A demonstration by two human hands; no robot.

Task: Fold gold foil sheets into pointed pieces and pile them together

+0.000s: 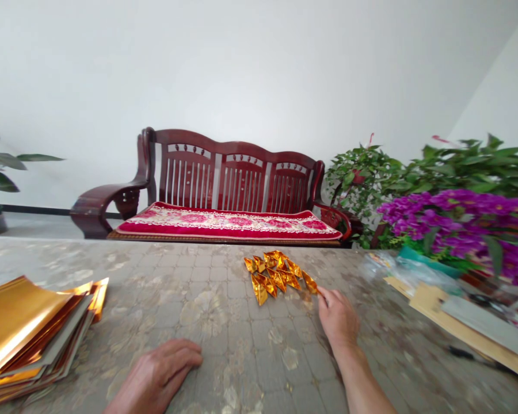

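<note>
In the head view, I see the right hand (340,322) pinch the end of one shiny gold piece (309,282), at the right edge of a bunch of folded gold pieces (280,277) on the table (242,351). This looks like the step of putting that piece with the others. I think the next move calls for letting go softly, so nothing gets bumped. The left hand (162,368) lies loose, with nothing I can see in it. It is well apart from the bunch, nearer the camera, with a stack of gold sheets (21,322) off to its left.
</note>
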